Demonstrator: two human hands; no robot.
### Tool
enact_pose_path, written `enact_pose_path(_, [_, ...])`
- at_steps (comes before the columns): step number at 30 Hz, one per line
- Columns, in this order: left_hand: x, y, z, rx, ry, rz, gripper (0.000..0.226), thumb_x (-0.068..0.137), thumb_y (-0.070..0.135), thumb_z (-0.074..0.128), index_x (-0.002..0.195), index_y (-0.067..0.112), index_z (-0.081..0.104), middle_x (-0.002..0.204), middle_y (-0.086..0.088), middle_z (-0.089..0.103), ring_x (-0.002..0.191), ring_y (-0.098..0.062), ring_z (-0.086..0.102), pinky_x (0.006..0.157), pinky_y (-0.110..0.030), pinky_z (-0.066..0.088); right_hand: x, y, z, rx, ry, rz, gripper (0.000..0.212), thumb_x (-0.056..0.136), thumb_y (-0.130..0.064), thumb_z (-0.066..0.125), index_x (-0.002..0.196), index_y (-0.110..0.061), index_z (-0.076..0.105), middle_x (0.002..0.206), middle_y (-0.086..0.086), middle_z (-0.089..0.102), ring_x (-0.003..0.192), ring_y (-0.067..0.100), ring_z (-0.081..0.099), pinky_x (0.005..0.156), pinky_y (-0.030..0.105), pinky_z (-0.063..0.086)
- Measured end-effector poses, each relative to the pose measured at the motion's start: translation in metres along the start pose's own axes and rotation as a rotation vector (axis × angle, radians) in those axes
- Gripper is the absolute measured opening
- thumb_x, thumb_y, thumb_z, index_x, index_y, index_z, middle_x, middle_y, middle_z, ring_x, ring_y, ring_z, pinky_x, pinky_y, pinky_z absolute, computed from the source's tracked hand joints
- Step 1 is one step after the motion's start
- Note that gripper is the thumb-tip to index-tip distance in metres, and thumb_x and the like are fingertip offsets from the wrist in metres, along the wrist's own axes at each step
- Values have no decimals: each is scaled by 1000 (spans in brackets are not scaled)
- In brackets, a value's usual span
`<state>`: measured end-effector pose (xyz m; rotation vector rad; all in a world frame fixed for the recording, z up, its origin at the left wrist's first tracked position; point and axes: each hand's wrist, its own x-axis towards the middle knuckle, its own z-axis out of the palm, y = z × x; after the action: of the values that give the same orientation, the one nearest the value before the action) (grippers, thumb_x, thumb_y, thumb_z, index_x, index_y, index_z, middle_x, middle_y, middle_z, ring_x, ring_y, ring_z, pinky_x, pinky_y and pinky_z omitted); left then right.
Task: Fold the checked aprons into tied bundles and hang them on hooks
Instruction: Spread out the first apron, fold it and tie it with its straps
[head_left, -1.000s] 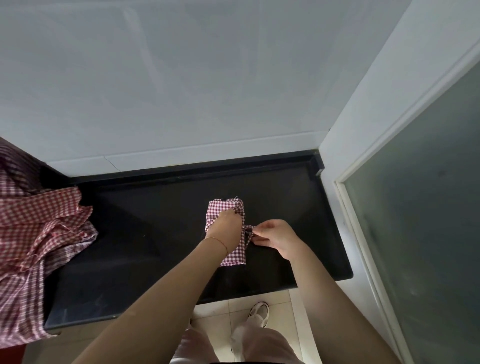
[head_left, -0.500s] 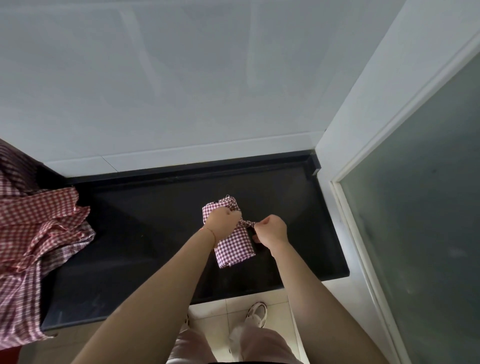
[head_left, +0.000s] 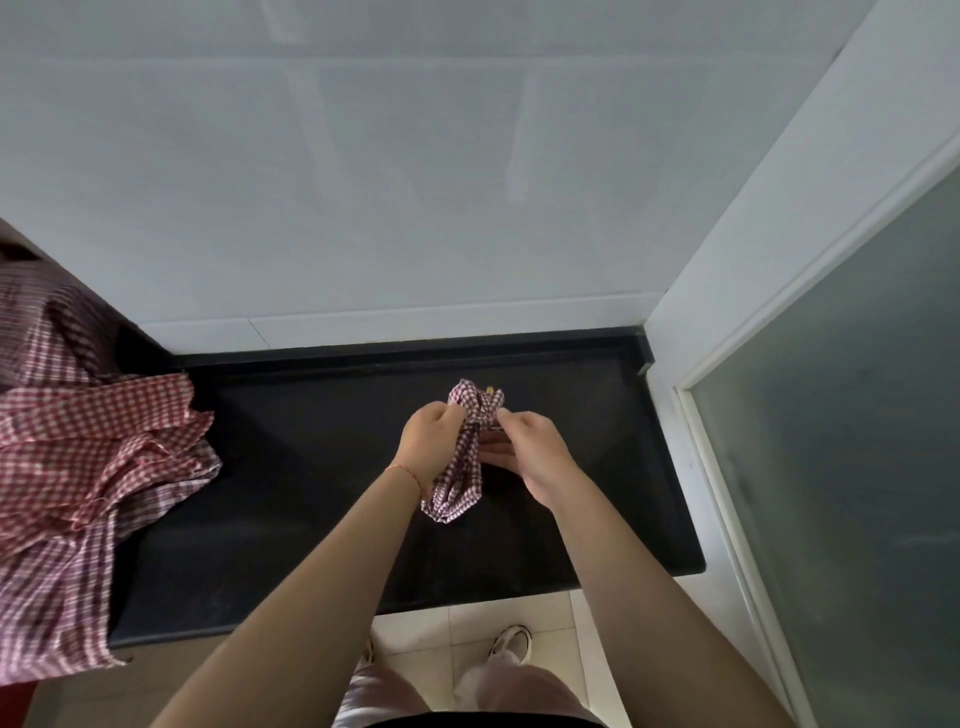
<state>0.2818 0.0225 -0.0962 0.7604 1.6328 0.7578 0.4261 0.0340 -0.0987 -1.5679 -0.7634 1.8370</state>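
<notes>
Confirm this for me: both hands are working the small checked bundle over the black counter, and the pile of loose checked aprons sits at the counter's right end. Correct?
Not quite. The head view shows the loose aprons heaped at the left end of the black counter, not the right. The left hand and right hand do both hold the bundle.

My way leftward along the glossy black stone bench (head_left: 322, 499) is blocked by a heap of loose red-and-white checked aprons (head_left: 88, 467) spilling over its front edge. The pale tiled wall (head_left: 415, 208) shuts off the far side, and the white-framed frosted glass door (head_left: 852, 415) hems in my right.
</notes>
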Motion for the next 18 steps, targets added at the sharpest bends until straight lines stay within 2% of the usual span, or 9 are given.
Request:
enact_pose_path(3, [-5, 20, -11, -35, 24, 93, 32, 95, 37, 60, 87, 6, 64, 86, -14, 66, 80, -22, 62, 81, -44, 55, -4, -24, 17, -85, 28, -96, 24, 104, -25, 51, 110, -2, 59, 104, 13, 71, 93, 23, 73, 87, 41, 60])
enact_pose_path(5, [-9, 33, -21, -94, 20, 168, 33, 85, 41, 73, 80, 10, 61, 80, -10, 66, 79, -23, 64, 82, -45, 57, -6, -39, 27, -142, 25, -170, 26, 103, -26, 54, 104, -2, 61, 101, 13, 71, 92, 24, 73, 87, 42, 60])
enact_pose_path(7, [-11, 40, -31, -117, 18, 199, 30, 81, 37, 78, 76, 14, 60, 81, -7, 68, 84, -28, 68, 85, -46, 59, -8, -48, 35, -211, 4, -242, 25, 101, -27, 58, 95, -3, 63, 96, 12, 71, 91, 25, 72, 84, 42, 61])
enact_pose_path(9, [-11, 39, -40, -168, 40, 178, 25, 83, 31, 78, 80, 14, 61, 89, -12, 71, 95, -33, 71, 87, -49, 59, -10, -51, 42, -258, -7, -272, 27, 99, -26, 61, 93, 0, 64, 96, 15, 71, 92, 28, 72, 85, 45, 61])
enact_pose_path(11, [-10, 31, -46, -288, 73, 165, 18, 83, 23, 78, 86, 14, 63, 99, -16, 72, 98, -34, 71, 87, -52, 58, -7, -46, 47, -290, -14, -274, 34, 97, -27, 63, 94, 7, 63, 99, 20, 70, 95, 32, 71, 86, 51, 59])
enact_pose_path(13, [-10, 19, -52, -381, 73, 151, 16, 85, 13, 76, 98, 15, 67, 103, -14, 73, 98, -31, 72, 88, -50, 58, -5, -37, 51, -303, -19, -256, 32, 97, -26, 63, 91, 6, 63, 96, 19, 70, 94, 31, 71, 86, 51, 59])
enact_pose_path(15, [-10, 6, -56, -332, 33, 141, 23, 87, 11, 75, 109, 15, 69, 105, -10, 74, 99, -25, 72, 90, -45, 58, -4, -26, 51, -299, 5, -228, 25, 98, -24, 63, 85, -3, 61, 90, 12, 69, 89, 24, 72, 85, 45, 60])
enact_pose_path(18, [-9, -10, -61, -100, -47, 154, 28, 88, 8, 73, 114, 16, 70, 106, -2, 74, 102, -15, 70, 96, -39, 56, -4, -10, 47, -356, 62, -171, 22, 98, -24, 62, 82, -9, 58, 88, 7, 68, 86, 19, 72, 85, 42, 61])
